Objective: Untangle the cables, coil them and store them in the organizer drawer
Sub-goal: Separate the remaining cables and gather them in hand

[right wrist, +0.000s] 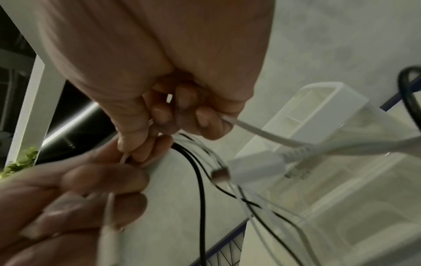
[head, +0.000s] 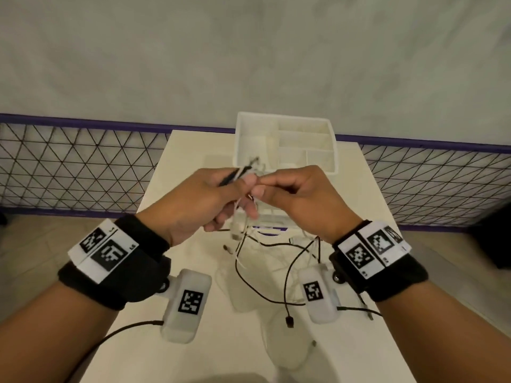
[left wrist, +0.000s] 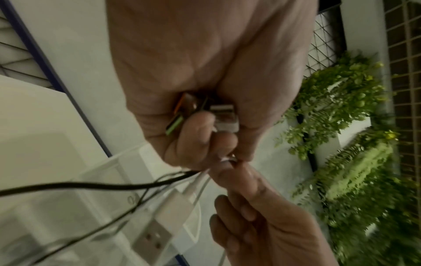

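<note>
Both hands are raised over the white table (head: 193, 167), fingertips meeting. My left hand (head: 243, 186) grips a bunch of black and white cables (head: 237, 172), and its curled fingers (left wrist: 200, 129) also hold a white connector (left wrist: 224, 118). My right hand (head: 258, 190) pinches a thin white cable (right wrist: 124, 157) right beside the left hand's fingers (right wrist: 102, 178). From the hands the tangle (head: 249, 283) hangs to the table, with a white USB plug (left wrist: 159, 232) and a black plug (head: 289, 322) dangling. The white divided organizer tray (head: 336, 150) stands behind the hands.
A white box with a purple label (head: 269, 226) sits on the table under the hands. Loose white cable (head: 276, 341) lies near the front edge. A wire mesh fence (head: 83, 167) runs behind the table, and green plants (left wrist: 341, 100) grow beyond it.
</note>
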### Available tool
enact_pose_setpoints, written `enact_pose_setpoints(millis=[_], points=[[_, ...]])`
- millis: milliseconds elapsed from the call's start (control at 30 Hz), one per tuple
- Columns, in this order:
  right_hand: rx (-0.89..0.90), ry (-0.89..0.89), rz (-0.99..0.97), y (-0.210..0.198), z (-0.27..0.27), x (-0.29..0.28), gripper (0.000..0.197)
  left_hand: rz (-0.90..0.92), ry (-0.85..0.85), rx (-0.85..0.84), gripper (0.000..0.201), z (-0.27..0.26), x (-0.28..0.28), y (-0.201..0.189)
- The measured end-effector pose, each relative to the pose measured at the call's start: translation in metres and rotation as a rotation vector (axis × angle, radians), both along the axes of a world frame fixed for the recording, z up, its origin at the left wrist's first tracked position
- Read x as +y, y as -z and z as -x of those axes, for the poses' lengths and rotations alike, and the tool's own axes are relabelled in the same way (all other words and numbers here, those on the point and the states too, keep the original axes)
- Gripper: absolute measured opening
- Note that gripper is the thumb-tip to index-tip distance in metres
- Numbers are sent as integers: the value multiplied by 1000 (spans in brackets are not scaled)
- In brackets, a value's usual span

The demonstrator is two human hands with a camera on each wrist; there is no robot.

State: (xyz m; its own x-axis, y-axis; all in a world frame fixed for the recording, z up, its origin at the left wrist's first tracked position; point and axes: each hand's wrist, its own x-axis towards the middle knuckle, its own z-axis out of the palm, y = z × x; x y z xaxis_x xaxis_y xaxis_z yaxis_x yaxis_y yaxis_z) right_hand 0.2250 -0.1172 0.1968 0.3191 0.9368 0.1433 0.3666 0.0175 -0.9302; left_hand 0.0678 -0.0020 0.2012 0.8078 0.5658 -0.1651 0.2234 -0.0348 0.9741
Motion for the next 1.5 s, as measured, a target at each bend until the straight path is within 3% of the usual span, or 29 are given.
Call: enact_pose_setpoints(millis=[167, 267, 400, 533, 600, 667, 733, 867, 933, 1033, 1133, 1200, 1267, 1367, 1500], points=[[41, 114, 35, 13, -19, 1, 10, -105, 63, 99, 22, 8, 12, -5], [59, 228, 136, 38, -42, -8, 20, -58, -103, -61, 21, 21, 32, -13], [37, 373, 290, 92, -71, -30, 26, 218, -265, -377, 20, 42, 59, -36], [92, 470, 407, 122, -86, -42, 18, 273, -335, -453, 24, 46, 60, -41], [241, 477, 336, 112, -89, -38, 11, 295, -412, -423, 25, 40, 60, -31], [438, 402, 180, 82, -89, -34, 12, 329, -496, -335, 25, 34, 59, -17], [521, 335, 34, 45, -89, -30, 12, 342, -548, -221, 25, 31, 57, 2], [478, 304, -155, -9, -82, -26, 21, 325, -532, -62, 23, 32, 47, 32], [259, 282, -87, -20, -67, -22, 21, 326, -432, -71, 22, 27, 33, 32], [-83, 150, 72, -7, -31, -10, 17, 294, -307, -137, 32, 7, 7, 17], [-139, 15, 112, 10, -1, 2, 14, 201, -129, -35, 28, -8, -12, 8], [-150, 15, 100, 8, -1, 6, 10, 275, -15, 20, 18, -7, -12, 6], [-76, 68, 103, 4, -17, 2, 15, 387, -60, -17, 9, 1, 0, 0], [204, 180, 107, 20, -50, -13, 34, 509, -275, -197, 9, 19, 28, -14], [197, 251, 222, 67, -68, -35, 55, 448, -448, -348, 18, 39, 53, -26]])
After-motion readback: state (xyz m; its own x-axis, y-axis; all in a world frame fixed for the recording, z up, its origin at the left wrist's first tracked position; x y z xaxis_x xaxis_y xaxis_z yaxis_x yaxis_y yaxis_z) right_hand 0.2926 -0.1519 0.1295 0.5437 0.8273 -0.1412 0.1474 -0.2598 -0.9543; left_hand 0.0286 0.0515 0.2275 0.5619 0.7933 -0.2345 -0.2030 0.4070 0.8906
